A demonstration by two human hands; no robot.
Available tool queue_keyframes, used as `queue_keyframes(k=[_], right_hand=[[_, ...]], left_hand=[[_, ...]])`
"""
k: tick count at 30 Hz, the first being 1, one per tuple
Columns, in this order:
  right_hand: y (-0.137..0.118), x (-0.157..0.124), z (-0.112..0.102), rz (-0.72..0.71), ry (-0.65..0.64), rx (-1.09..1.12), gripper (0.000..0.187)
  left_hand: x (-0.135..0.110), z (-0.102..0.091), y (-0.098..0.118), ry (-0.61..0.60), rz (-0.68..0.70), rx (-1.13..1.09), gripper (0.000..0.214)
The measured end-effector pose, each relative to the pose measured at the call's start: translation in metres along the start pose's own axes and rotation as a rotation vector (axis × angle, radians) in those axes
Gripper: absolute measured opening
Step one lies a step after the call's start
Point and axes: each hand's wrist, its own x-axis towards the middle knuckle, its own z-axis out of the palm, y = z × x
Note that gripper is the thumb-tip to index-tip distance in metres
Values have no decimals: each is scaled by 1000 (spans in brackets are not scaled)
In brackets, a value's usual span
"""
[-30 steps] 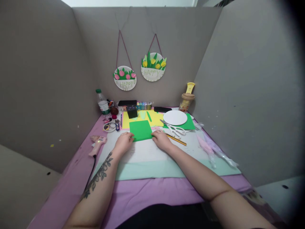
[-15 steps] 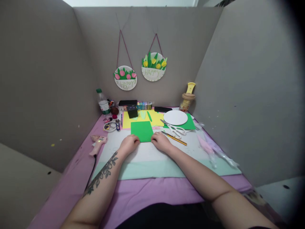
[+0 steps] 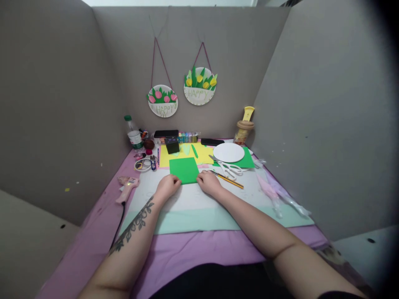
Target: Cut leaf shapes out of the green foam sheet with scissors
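Note:
A square of green paper (image 3: pixel 184 169) lies in front of me on the white sheet (image 3: pixel 187 199). My left hand (image 3: pixel 169 186) is closed at its lower left corner, fingers curled onto the edge. At the lower right edge, my right hand (image 3: pixel 208 182) pinches the paper in the same way. Just right of my right hand are a pencil (image 3: pixel 230 182) and white-handled scissors (image 3: pixel 229 168). Beyond the green square spreads yellow paper (image 3: pixel 166 160), bearing a small black box (image 3: pixel 172 145) and a cut green leaf strip (image 3: pixel 195 151).
A pink glue gun (image 3: pixel 127 189) with a cord rests at left, near a bottle (image 3: pixel 134 135). At right are a white paper plate (image 3: pixel 228 152), a lidded cup (image 3: pixel 243 132) and plastic-wrapped pieces (image 3: pixel 270 193). Two decorated plates (image 3: pixel 163 110) hang on the grey back panel (image 3: pixel 131 50).
The whole view has shifted slightly. Both hands stay at the lower edge of the green paper, with no clear movement of the paper itself.

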Motion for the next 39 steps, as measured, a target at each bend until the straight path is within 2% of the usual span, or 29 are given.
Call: queue_keyframes(k=[12,17,19,21,24,27,31,34,37,39], right_hand=[[-6,5,2,49,-68,-122,32],[-4,5,5,73,-45,-124,29],[-2,4,6,97,-39,-106,27],[0,4,7,99,-43,-81,24],[2,3,7,28,-39,-37,25],[5,3,6,-94,-32,24,36],[8,5,7,-308,-58,65,33],[8,5,9,-420,-16,48,28],[7,2,8,-463,11,-18,30],[7,-3,3,-436,6,-73,30]], left_hand=[[3,0,5,6,-85,108,21],[2,-4,-3,-40,-119,116,18],[2,-5,-10,-24,-95,90,19],[0,-4,-16,5,3,40,23],[-1,-1,-20,-14,224,13,32],[-2,0,-20,-75,333,68,33],[-1,-2,-17,-124,349,106,33],[0,-4,-17,-137,344,109,32],[0,-5,-17,-145,337,109,32],[-1,-6,-16,-147,323,110,32]])
